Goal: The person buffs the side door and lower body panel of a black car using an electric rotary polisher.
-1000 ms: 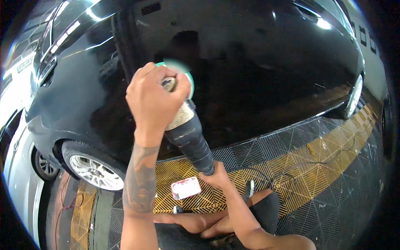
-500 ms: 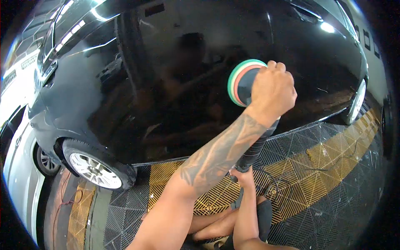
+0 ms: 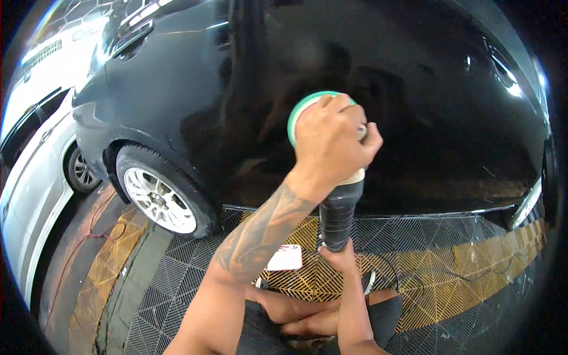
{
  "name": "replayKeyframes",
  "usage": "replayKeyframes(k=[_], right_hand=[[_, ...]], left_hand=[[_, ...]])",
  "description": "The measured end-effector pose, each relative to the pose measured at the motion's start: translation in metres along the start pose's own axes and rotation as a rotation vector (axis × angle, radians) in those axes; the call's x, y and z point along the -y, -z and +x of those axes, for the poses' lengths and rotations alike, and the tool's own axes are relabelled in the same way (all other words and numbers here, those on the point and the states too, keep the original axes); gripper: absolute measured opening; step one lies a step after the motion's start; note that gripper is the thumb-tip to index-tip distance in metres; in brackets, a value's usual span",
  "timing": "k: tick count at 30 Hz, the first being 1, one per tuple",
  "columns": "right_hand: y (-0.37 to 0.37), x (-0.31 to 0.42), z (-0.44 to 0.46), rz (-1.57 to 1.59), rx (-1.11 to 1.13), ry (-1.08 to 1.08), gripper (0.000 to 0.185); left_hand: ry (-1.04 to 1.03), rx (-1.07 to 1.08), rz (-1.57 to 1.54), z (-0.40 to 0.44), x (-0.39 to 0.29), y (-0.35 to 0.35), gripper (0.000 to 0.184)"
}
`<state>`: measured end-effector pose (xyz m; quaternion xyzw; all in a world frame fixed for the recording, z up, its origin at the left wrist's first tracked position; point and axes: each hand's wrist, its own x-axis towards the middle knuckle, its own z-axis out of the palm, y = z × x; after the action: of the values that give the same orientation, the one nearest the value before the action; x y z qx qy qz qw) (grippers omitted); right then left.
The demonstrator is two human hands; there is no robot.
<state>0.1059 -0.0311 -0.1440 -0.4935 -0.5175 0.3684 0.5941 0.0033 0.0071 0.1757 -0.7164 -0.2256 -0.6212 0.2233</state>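
Observation:
A polisher (image 3: 341, 213) with a black taped body spans between my two hands. Its round green-edged pad (image 3: 292, 121) faces the black car door (image 3: 426, 130) and appears to lie against it. Over the polisher's head my left hand (image 3: 331, 139) is closed, its forearm tattooed, hiding most of the pad. Lower down, my right hand (image 3: 343, 259) is wrapped round the rear end of the body; some of its fingers are hidden.
A black tyre with a white rim (image 3: 158, 198) stands left of the door. A power cord (image 3: 455, 273) trails over the black and yellow floor tiles (image 3: 414, 296). A white rectangular object (image 3: 286, 258) lies near my crossed legs. A white car (image 3: 44, 177) is parked at far left.
My hands have brought the polisher leftward along the door, and its body now points more straight down. The view has shifted, and the white rectangular object has come into sight.

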Motion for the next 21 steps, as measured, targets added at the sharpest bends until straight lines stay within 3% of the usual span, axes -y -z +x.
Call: replayKeyframes(k=[4, 8, 10, 14, 21], right_hand=[[-0.037, 0.020, 0.007, -0.082, 0.104, 0.059, 0.032], [-0.078, 0.044, 0.015, -0.308, 0.184, 0.070, 0.043], [-0.103, 0.047, 0.021, -0.356, 0.201, 0.217, 0.041], [-0.142, 0.058, 0.033, -0.510, 0.314, 0.237, 0.045], [-0.163, 0.044, 0.028, -0.527, 0.275, 0.246, 0.044]], left_hand=[[0.029, -0.057, 0.063, -0.011, 0.054, 0.055, 0.015], [0.147, -0.025, 0.173, -0.016, 0.100, 0.111, 0.019], [0.179, -0.038, 0.222, -0.019, 0.126, 0.137, 0.020], [0.269, -0.065, 0.309, -0.030, 0.164, 0.186, 0.022], [0.301, -0.087, 0.269, -0.066, 0.185, 0.205, 0.017]])
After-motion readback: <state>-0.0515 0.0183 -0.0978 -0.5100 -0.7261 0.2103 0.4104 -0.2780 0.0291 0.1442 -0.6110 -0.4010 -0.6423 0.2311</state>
